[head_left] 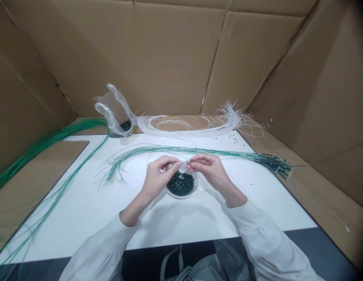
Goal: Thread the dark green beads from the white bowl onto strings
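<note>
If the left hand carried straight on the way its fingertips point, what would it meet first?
The left hand points right, toward the right hand. Its pinched fingertips would probably meet the right hand's fingertips first, above the bowl of dark beads; depth between them is unclear.

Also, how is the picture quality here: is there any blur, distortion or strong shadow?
Head view: even, soft light; faint shadows under the left hand and right hand on the white table. The green strands at the left edge are smeared. Wide-angle bending curves the table edges, and the corners darken. The bowl of dark beads is fairly sharp.
</note>
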Tool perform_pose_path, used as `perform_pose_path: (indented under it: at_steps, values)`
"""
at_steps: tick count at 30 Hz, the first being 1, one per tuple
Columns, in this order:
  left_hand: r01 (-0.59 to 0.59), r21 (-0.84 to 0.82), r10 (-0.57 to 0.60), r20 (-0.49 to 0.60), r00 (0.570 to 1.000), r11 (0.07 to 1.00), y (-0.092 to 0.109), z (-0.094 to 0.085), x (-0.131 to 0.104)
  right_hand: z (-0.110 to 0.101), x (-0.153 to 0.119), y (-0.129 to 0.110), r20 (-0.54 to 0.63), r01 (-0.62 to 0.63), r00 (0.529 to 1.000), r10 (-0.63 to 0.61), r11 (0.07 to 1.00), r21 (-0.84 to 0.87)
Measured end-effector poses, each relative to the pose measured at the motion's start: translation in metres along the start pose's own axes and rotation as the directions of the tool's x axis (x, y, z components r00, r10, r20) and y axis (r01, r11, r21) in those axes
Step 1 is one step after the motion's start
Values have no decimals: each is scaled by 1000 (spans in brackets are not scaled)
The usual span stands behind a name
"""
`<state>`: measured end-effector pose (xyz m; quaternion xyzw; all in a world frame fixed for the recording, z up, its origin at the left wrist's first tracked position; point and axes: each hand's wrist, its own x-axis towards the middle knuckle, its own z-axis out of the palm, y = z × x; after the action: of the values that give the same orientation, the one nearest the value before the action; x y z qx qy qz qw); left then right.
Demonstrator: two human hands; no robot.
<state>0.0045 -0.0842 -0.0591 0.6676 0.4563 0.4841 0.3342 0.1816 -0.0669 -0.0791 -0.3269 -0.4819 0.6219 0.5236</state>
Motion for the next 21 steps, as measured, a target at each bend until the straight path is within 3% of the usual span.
perform_pose_path:
  at_steps: [21]
  values:
    - [-8, 0, 8, -12, 1000, 1000, 0, 1, 0, 0, -1, 0, -33, 63, 997, -65, 996, -63]
